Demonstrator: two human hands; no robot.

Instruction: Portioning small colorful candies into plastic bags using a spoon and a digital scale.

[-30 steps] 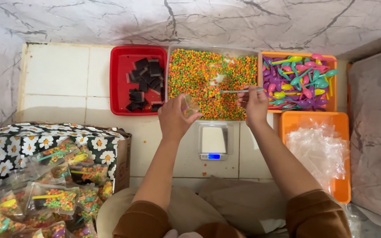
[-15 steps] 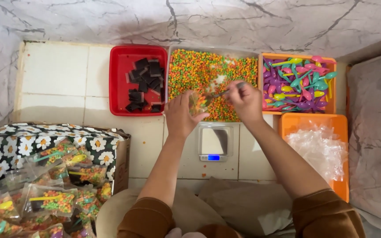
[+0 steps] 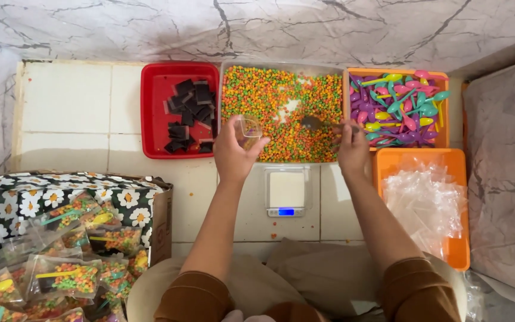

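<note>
The left hand [image 3: 233,156] is pinching a small clear bag [image 3: 248,129] open over the tray's [image 3: 281,160] near edge; it looks flimsy, best held by its rim. The right hand [image 3: 353,146] is gripping a spoon [image 3: 316,123] in the colourful pellets [image 3: 263,95]

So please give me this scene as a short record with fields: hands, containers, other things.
left hand: holds small clear bag
right hand: holds spoon in coloured pellets
red tray: dark packets
orange tray: coloured plastic spoons
orange bin: clear bags
scale: bare
floral box: filled packs
</note>
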